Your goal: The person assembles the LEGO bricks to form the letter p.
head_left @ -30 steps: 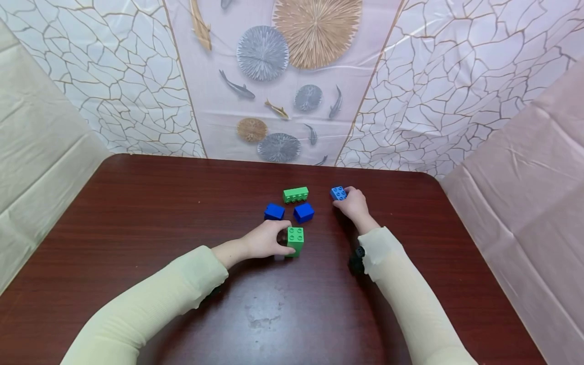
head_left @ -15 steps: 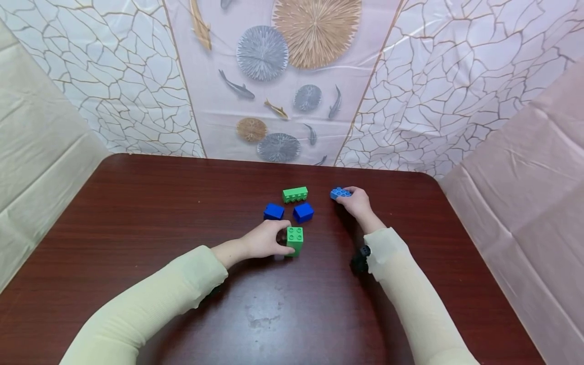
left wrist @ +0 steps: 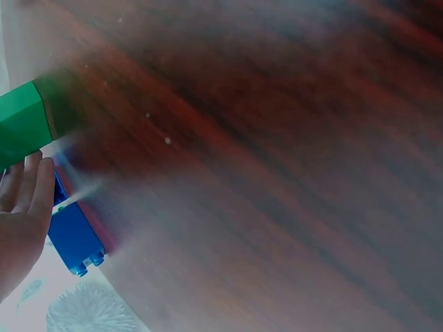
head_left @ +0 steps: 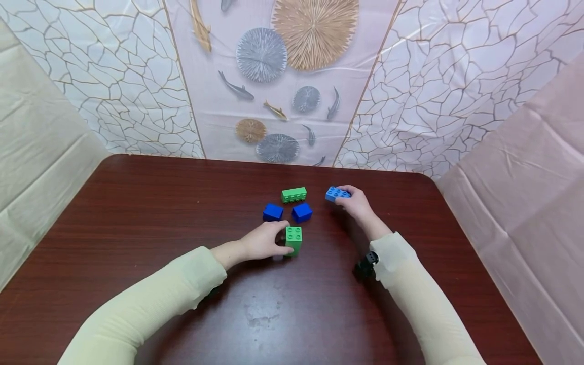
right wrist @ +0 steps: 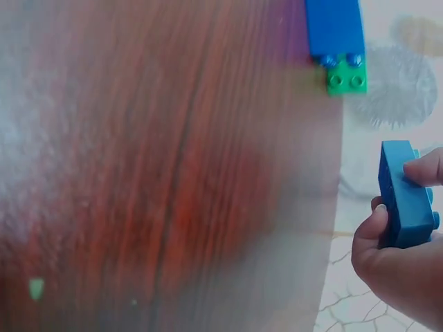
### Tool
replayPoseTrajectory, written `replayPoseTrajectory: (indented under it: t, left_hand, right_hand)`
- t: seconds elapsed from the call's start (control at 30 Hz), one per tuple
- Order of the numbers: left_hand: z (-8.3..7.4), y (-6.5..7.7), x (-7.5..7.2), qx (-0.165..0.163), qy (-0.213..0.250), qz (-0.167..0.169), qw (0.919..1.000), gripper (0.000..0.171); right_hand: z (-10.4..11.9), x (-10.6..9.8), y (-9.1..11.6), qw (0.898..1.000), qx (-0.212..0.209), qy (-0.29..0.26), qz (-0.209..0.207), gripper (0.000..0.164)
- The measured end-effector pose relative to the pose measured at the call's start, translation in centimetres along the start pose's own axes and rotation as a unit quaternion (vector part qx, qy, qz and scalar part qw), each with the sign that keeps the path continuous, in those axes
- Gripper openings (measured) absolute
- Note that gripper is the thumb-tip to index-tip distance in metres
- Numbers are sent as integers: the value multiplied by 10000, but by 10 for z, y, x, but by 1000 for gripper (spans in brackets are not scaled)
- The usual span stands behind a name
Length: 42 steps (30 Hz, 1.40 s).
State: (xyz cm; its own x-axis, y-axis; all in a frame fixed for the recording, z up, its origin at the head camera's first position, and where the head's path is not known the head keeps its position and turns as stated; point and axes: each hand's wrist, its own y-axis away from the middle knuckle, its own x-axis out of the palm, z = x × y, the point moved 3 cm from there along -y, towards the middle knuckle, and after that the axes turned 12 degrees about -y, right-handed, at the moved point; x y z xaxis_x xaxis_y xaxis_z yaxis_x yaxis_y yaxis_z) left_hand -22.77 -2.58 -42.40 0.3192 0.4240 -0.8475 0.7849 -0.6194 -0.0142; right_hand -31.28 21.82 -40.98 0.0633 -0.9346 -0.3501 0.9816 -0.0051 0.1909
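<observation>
My left hand (head_left: 261, 241) grips an upright green toy brick (head_left: 294, 244) between thumb and fingers, near the middle of the table. Studs show on that brick's top. My right hand (head_left: 358, 204) pinches a lighter blue toy brick (head_left: 334, 193), farther back and to the right. In the right wrist view, thumb and finger press on the sides of this blue brick (right wrist: 407, 200). Just beyond the left hand lie two dark blue bricks (head_left: 272, 211), the right one (head_left: 302, 213) a little apart. Behind them a long green brick (head_left: 294, 194) rests on its side, studs facing forward.
The dark reddish-brown table (head_left: 150, 223) has a rounded back edge. A patterned cloth (head_left: 274, 121) hangs behind it, with pale cloth along both sides. A black wrist device (head_left: 366, 265) sits under the right sleeve. Light marks (head_left: 262, 317) show on the table's front part.
My right hand has turned the lighter blue brick, so its long side now faces forward, and has shifted it slightly left. The left hand and its green brick stay put.
</observation>
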Motion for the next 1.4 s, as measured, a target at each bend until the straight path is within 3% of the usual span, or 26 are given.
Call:
replayPoseTrajectory:
  t: [0.5,0.77,1.03,1.4]
  left_hand:
    - [0,2,2,38,79,74,9999,37]
    - [-2,1,-6,32,278,-220,9994,46]
    - [-6,1,-12,240,553,-495,9970,36]
    - [-4,0,-10,172,839,-649,9942,27]
  right_hand:
    - [18,18,27,9975,-364,-147,584,45]
    - [30,29,45,9938,-629,-183,894,43]
    - [43,40,68,9876,-764,-291,1342,43]
    - [48,53,89,9815,-874,-274,1680,42]
